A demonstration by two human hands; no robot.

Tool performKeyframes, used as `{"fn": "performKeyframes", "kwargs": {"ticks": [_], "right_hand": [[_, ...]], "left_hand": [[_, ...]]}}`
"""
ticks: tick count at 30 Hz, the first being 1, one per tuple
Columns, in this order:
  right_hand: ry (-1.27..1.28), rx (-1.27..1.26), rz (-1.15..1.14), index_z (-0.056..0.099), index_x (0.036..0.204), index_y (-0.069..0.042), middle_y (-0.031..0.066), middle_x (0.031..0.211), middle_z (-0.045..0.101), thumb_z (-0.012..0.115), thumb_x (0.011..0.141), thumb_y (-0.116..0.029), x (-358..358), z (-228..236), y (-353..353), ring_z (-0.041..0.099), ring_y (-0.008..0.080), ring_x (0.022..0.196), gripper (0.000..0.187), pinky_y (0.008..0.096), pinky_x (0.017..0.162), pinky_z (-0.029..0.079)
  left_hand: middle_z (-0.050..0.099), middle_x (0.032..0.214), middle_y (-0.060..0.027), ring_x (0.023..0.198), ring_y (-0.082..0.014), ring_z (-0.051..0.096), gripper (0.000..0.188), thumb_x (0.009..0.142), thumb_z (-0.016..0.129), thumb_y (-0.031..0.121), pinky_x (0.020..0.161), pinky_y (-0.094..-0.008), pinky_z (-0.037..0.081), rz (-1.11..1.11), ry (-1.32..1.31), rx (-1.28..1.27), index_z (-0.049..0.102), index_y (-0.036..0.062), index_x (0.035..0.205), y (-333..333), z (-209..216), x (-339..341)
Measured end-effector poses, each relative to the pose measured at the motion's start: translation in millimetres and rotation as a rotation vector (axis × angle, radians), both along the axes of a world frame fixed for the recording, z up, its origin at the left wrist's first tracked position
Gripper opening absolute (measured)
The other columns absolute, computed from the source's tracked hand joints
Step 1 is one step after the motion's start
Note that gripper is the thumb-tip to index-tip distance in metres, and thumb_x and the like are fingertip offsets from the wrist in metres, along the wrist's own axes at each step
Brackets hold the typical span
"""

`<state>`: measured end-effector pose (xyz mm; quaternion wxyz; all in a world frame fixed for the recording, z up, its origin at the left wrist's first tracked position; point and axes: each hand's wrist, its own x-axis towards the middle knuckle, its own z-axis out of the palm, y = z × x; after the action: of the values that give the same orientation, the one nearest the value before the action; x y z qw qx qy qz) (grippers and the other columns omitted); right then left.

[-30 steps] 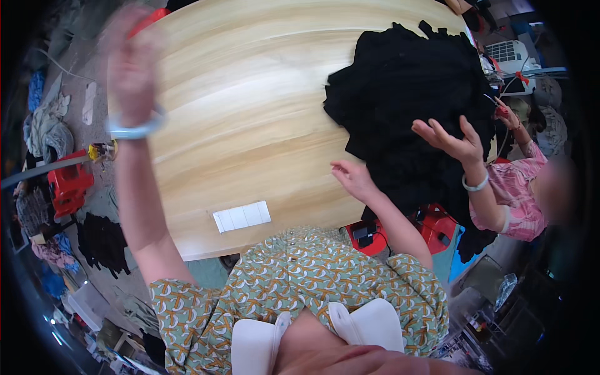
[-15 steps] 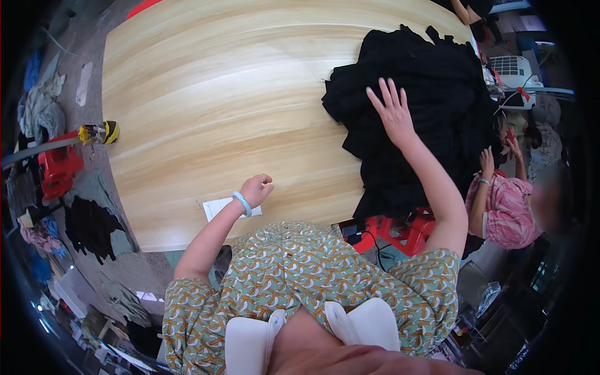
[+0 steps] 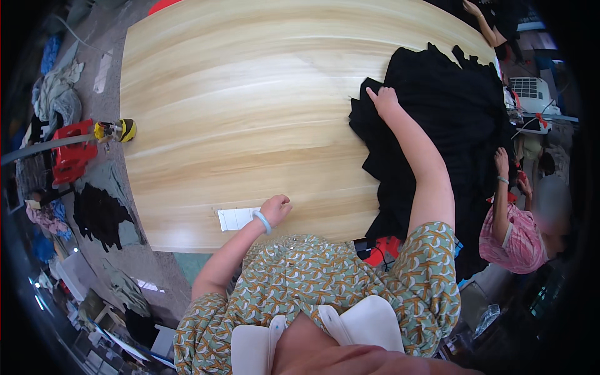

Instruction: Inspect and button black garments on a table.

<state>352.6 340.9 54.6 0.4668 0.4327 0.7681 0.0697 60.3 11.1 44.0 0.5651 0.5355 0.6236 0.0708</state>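
A heap of black garments (image 3: 450, 119) is spread over the right side of a wood-grain table (image 3: 250, 112). My right hand (image 3: 383, 101) lies on the heap's left edge, at a flap of cloth. Its fingers are curled down into the black fabric, and one digit sticks out to the left; the fingertips are partly hidden. Over the near edge of the table, my left hand (image 3: 275, 210) hovers with its fingers bent in and nothing visible in them. Just left of it, a white paper slip (image 3: 232, 219) lies flat on the tabletop.
Past the right edge sits a person in a pink top (image 3: 515, 237); another person's arm (image 3: 484, 22) shows at the far right corner. A yellow-and-black object (image 3: 127, 130) is at the left edge, beside a red stool (image 3: 74, 150). Dark cloth (image 3: 103, 215) lies on the floor.
My right hand has gone from lying flat with spread fingers on the heap to curling at its left edge. My left hand has shifted slightly relative to the paper slip, uncovering more of it.
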Motion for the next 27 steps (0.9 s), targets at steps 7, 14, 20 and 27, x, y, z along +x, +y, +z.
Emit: {"fn": "performKeyframes", "kwargs": {"ticks": [7, 14, 20, 27], "right_hand": [[0.225, -0.068, 0.168, 0.062, 0.077, -0.014, 0.005, 0.079, 0.06, 0.059, 0.066, -0.008, -5.2, 27.4, -24.5, 0.058, 0.021, 0.081, 0.014, 0.0326, 0.066, 0.044], [0.997, 0.201, -0.063, 0.058, 0.083, -0.008, 0.0099, 0.078, 0.054, 0.057, 0.058, 0.002, -9.5, 121.8, -45.7, 0.055, 0.0276, 0.081, 0.027, 0.0385, 0.068, 0.046], [1.362, 0.418, -0.029, 0.058, 0.085, -0.005, 0.0114, 0.081, 0.058, 0.059, 0.06, 0.006, 3.4, 181.7, -55.7, 0.058, 0.0287, 0.08, 0.028, 0.0325, 0.072, 0.047], [1.229, 0.135, -0.213, 0.057, 0.09, -0.001, 0.0123, 0.089, 0.058, 0.051, 0.054, 0.014, 12.3, 183.2, -60.2, 0.057, 0.0265, 0.09, 0.04, 0.0283, 0.081, 0.044]], "left_hand": [[0.059, 0.092, -0.0196, 0.086, -0.0334, 0.057, 0.027, 0.077, 0.057, 0.023, 0.077, -0.0382, 0.045, -0.006, 0.006, 0.029, 0.058, 0.0002, 0.092, 2.6, -4.1, -7.2], [0.06, 0.089, -0.0163, 0.075, -0.0273, 0.059, 0.026, 0.076, 0.057, 0.02, 0.07, -0.0349, 0.048, -0.037, 0.055, 0.2, 0.058, 0.0002, 0.094, 9.4, -14.4, -12.4], [0.06, 0.089, -0.0161, 0.076, -0.0273, 0.059, 0.027, 0.077, 0.057, 0.021, 0.07, -0.0347, 0.048, -0.028, 0.027, 0.17, 0.058, -0.0003, 0.094, -1.5, -11.8, -9.7], [0.061, 0.088, -0.0161, 0.08, -0.0276, 0.06, 0.027, 0.078, 0.056, 0.023, 0.071, -0.0351, 0.048, -0.065, 0.06, 0.013, 0.058, 0.0005, 0.093, -27.7, -28.9, -14.4]]}}
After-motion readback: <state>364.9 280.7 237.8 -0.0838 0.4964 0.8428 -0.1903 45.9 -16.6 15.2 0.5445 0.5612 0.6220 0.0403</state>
